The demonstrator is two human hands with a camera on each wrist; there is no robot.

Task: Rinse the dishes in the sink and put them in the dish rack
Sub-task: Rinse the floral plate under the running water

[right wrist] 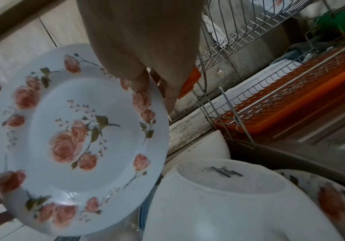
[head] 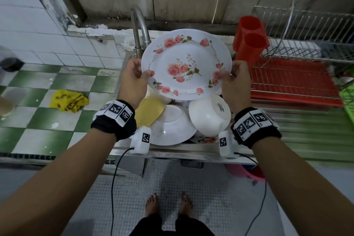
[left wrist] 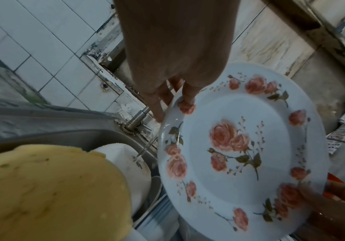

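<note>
A white plate with pink roses (head: pixel 186 64) (left wrist: pixel 241 146) (right wrist: pixel 74 138) is held tilted above the sink (head: pixel 172 150), face toward me. My left hand (head: pixel 134 80) (left wrist: pixel 173 97) pinches its left rim, thumb on the face. On the opposite rim my right hand (head: pixel 234 80) (right wrist: pixel 153 88) pinches the same way. The tap (head: pixel 138 30) stands just behind the plate's left edge. A thin stream of water (left wrist: pixel 146 146) falls beside the plate in the left wrist view. Below lie an upturned white bowl (head: pixel 209 115) (right wrist: pixel 239 203), a white plate (head: pixel 172 126) and a yellow plate (head: pixel 150 112) (left wrist: pixel 50 192).
A wire dish rack (head: pixel 298 44) (right wrist: pixel 260 97) over a red tray (head: pixel 295 82) stands right of the sink, with a red double cup holder (head: pixel 249 38) at its near-left corner. A yellow cloth (head: pixel 68 100) lies on the green-and-white tiled counter at left.
</note>
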